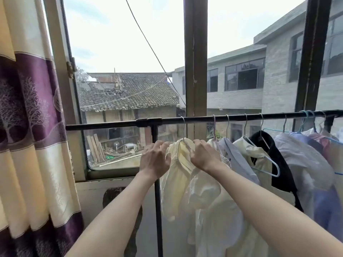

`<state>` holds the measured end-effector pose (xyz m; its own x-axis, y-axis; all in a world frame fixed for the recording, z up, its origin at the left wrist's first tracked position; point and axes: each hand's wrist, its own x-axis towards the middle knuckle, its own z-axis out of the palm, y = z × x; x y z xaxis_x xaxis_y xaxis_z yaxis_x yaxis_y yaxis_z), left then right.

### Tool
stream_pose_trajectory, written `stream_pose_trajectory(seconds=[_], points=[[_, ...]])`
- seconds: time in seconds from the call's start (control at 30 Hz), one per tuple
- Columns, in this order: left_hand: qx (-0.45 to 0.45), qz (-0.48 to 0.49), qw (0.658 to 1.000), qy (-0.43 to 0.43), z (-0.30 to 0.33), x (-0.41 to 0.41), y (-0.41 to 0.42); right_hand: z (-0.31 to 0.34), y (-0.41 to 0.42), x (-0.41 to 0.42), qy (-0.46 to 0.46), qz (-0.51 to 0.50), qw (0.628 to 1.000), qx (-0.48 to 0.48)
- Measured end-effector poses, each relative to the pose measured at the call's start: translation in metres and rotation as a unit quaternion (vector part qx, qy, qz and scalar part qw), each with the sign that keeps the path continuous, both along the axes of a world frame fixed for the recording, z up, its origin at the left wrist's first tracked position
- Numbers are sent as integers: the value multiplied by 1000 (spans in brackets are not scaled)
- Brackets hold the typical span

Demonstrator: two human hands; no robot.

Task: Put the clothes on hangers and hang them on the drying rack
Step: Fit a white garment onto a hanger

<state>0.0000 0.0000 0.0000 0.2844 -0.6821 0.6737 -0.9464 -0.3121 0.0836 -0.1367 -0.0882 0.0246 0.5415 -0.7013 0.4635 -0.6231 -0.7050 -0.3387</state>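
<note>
A pale yellow shirt hangs from a metal hanger hooked over the black bar of the drying rack. My left hand grips the shirt's left shoulder just under the hook. On the other side, my right hand pinches the collar and right shoulder. The hanger's arms are hidden inside the fabric. To the right along the bar hang several more clothes on hangers: a white shirt, a black garment and bluish ones.
The rack's black upright post stands just left of the yellow shirt. A cream and purple curtain hangs at the left. Behind the rack are a window frame and, lower down, a wall.
</note>
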Motion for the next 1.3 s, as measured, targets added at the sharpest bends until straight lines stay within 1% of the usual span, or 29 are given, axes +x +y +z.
stream_pose_trajectory(seconds=[0.03, 0.1, 0.17, 0.3, 0.4, 0.47, 0.53, 0.6, 0.67, 0.77, 0.83, 0.93, 0.97, 1.03, 1.17, 1.23, 1.3], points=[[7, 2, 1000, 25, -5, -1, 3, -5, 3, 2, 38, -28, 999, 6], [-5, -5, 998, 67, -17, -2, 8, -17, 4, 7, 67, -59, 996, 15], [12, 2, 994, 106, -29, -2, 14, -25, 3, 8, 47, -65, 995, 51], [24, -3, 986, 162, -53, 1, 20, -23, 3, 12, -44, -61, 992, 100], [14, -27, 975, 219, -74, 1, 18, -30, 12, 9, -137, -42, 982, 124], [1, -49, 964, 262, -90, -5, 16, -50, 22, 3, -198, -28, 970, 137], [-12, -75, 945, 317, -111, -18, 13, -82, 35, -8, -237, -24, 960, 146], [-28, -92, 928, 359, -130, -32, 18, -117, 48, -21, -266, 1, 954, 142], [-27, -101, 914, 392, -157, -49, 22, -157, 60, -42, -254, 15, 956, 146], [1, -98, 898, 429, -202, -70, 34, -217, 74, -80, -217, 32, 960, 174], [18, -91, 875, 476, -229, -88, 47, -252, 84, -108, -190, 29, 964, 186], [36, -69, 844, 530, -260, -115, 61, -283, 99, -138, -143, 12, 969, 200], [55, -58, 842, 534, -274, -123, 63, -292, 105, -147, -129, 3, 971, 203], [97, -42, 851, 514, -292, -136, 64, -304, 114, -161, -109, -22, 971, 211], [74, -35, 863, 498, -297, -150, 69, -320, 121, -184, -63, -83, 971, 215], [79, -58, 863, 495, -296, -152, 73, -328, 120, -194, -31, -95, 967, 234], [93, -91, 856, 500, -298, -155, 78, -335, 121, -203, -13, -112, 959, 259]])
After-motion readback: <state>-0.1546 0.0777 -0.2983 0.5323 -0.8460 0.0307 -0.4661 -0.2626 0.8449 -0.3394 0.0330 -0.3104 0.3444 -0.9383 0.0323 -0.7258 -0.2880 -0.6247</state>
